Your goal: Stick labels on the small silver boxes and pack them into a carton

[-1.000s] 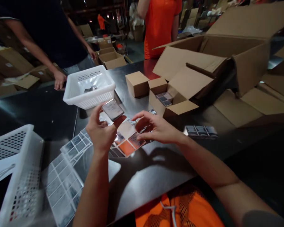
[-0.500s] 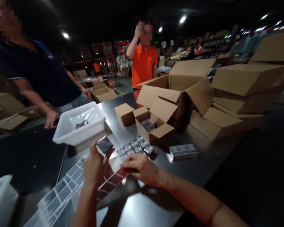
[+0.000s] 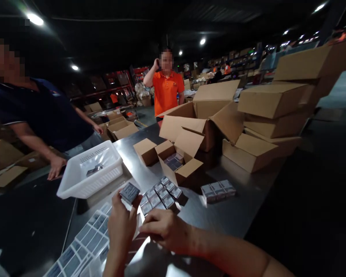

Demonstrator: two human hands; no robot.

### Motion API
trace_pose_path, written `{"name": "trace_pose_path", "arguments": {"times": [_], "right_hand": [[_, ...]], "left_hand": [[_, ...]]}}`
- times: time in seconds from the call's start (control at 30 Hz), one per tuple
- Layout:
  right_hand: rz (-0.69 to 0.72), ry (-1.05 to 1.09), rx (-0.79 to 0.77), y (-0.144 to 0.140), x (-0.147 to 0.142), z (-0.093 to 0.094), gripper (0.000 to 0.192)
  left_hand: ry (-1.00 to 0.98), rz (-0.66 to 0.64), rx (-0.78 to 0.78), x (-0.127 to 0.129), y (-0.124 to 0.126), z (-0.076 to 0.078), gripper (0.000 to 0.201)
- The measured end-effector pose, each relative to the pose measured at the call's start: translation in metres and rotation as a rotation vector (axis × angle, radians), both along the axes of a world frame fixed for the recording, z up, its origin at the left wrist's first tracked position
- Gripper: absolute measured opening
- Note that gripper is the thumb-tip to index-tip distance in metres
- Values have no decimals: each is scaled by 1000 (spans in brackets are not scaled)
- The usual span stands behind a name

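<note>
A small silvery-grey printed box [image 3: 129, 192] is raised in my left hand [image 3: 122, 221], pinched between thumb and fingers. My right hand [image 3: 165, 227] is beside it, lower and to the right, fingers pressed together; what they pinch, if anything, is hidden. Under the hands runs a strip of dark reddish labels [image 3: 137, 244], partly covered. Just beyond my right hand, several matching small boxes [image 3: 161, 193] stand in close rows. Sheets of grey labels [image 3: 88, 240] lie to the left of my left hand.
A white plastic basket [image 3: 89, 181] holds a few small items. Behind the rows sits an open carton [image 3: 187, 169] with small boxes inside; a short row of boxes [image 3: 218, 191] lies right. Larger cartons [image 3: 272, 100] are stacked farther right. A person's hand [image 3: 57, 166] rests near the basket.
The view has shifted, so the table's things appear lower and slightly left. My left hand has turned the small box a little. My right hand's fingers stay pressed together near the labels.
</note>
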State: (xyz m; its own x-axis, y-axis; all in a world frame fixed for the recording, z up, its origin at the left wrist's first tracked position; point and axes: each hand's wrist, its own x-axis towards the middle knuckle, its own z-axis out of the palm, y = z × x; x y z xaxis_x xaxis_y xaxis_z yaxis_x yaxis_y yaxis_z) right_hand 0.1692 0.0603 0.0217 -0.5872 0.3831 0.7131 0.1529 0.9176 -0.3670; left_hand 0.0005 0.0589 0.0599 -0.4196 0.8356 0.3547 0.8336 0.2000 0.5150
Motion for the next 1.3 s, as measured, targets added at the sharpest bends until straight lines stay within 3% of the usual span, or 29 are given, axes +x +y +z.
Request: {"name": "trace_pose_path", "arguments": {"times": [0.2,0.3,0.37,0.47,0.6,0.73,0.97,1.3], "right_hand": [[-84,195,276,-8,-8,-9,19],[-37,277,286,-15,-8,3,16],[131,347,208,-20,-1,22,16],[351,429,-94,-22,18,57,12],[256,622,-605,-3,40,89,12],[163,603,-932,22,42,92,36],[111,525,-1013,30,33,95,61],[104,472,-1024,31,27,93,60]], "left_hand": [[-214,54,135,-13,-3,11,72],[-231,94,268,-19,-1,11,74],[-334,98,338,-23,2,10,74],[-649,-26,391,-28,4,9,71],[-945,-269,418,-21,0,11,69],[-948,-468,339,-7,-4,13,66],[-763,-613,286,-2,-9,8,60],[-738,-659,279,0,-13,10,58]]}}
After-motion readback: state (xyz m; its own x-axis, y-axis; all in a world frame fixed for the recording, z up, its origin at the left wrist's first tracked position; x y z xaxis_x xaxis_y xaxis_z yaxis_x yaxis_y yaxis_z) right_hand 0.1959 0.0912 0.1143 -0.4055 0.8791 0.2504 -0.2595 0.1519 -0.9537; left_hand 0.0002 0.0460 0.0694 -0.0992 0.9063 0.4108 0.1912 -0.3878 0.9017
